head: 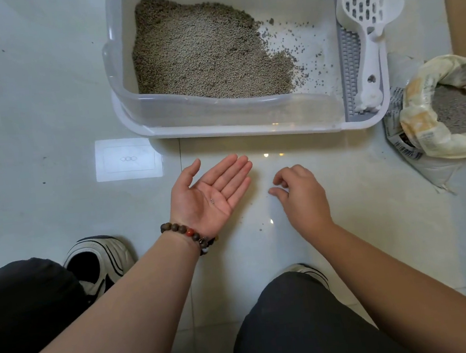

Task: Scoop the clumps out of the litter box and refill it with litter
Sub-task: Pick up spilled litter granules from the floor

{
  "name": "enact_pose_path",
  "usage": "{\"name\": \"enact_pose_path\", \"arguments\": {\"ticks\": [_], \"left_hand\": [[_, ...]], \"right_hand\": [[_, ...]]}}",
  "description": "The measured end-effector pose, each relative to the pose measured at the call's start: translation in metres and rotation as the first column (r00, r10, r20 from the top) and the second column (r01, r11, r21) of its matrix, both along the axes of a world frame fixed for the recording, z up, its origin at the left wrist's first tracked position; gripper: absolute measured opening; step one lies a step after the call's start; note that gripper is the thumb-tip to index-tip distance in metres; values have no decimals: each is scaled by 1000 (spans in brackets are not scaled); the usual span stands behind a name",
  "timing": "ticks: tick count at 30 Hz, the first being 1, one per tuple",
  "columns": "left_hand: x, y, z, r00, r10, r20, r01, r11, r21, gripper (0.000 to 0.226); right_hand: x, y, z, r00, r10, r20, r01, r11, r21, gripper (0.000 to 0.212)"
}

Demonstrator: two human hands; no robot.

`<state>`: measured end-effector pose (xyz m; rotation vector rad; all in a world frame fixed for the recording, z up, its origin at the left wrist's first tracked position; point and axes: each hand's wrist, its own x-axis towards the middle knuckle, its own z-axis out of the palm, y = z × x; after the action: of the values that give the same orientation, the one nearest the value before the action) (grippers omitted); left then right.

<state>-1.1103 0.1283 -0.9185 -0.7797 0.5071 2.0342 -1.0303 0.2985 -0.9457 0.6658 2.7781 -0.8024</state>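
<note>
Near our knees we are holding the left hand [213, 191] palm-up and flat, right hand [299, 191] loosely curled, empty, litter box [228, 119] lying beyond, scoop [364, 18] resting on its right rim, open litter bag [446, 113] sitting further right.

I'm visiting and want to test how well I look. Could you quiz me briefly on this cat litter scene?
1. True or false: the scoop lies on the floor.
2. Which hand is palm up: A left, B right?
3. What stands right of the litter box?

Key: 1 false, it rests on the box's right edge. 2 A, the left hand; the right hand faces down, fingers loosely curled. 3 An open litter bag.
</note>
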Motion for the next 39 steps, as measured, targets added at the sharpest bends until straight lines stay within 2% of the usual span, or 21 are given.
{"name": "enact_pose_path", "arguments": {"ticks": [7, 9, 12, 15, 17, 21, 25, 27, 30, 32, 35, 39], "left_hand": [[-3, -2, 0, 1000, 1, 3, -1, 1000, 4, 52], [-3, -1, 1, 1000, 4, 2, -4, 1000, 6, 53], [-2, 2, 3, 1000, 10, 1, -10, 999, 36, 55], [-2, 9, 7, 1000, 1, -5, 0, 996, 84, 57], [0, 15, 9, 1000, -21, -7, 22, 994, 106, 58], [4, 22, 13, 999, -50, -22, 52, 990, 132, 59], [3, 18, 12, 999, -37, -20, 39, 991, 125, 58], [0, 11, 11, 1000, -19, -20, 21, 995, 96, 56], [-4, 1, 9, 1000, 7, -17, -7, 999, 41, 55], [-7, -5, 9, 1000, 14, -21, -14, 1000, 14, 54], [-8, -11, 9, 1000, 25, -18, -26, 1000, -14, 54], [-7, -13, 11, 1000, 24, -18, -24, 999, -22, 55]], "right_hand": [[-2, -1, -4, 998, 37, 41, -39, 998, 52, 11], [-2, -4, 1, 999, 21, 35, -21, 1000, 21, 11], [-2, -20, 25, 993, -20, -120, 6, 993, -116, 9], [0, -48, 51, 969, 40, -242, -93, 973, -210, 11], [1, -61, 56, 960, 80, -268, -147, 959, -241, 14], [-2, -69, 56, 955, 108, -277, -161, 970, -179, 26], [3, -49, 63, 951, -8, -308, -63, 973, -221, 12], [9, -29, 56, 953, -110, -282, 57, 980, -189, 7], [15, -8, 32, 978, -183, -103, 166, 974, -154, 9], [15, -6, 18, 995, -96, -14, 93, 985, -144, 12], [10, -13, 4, 1000, 17, 23, -14, 995, -94, 16], [2, -17, -2, 1000, 16, 14, -15, 997, -69, 13]]}}
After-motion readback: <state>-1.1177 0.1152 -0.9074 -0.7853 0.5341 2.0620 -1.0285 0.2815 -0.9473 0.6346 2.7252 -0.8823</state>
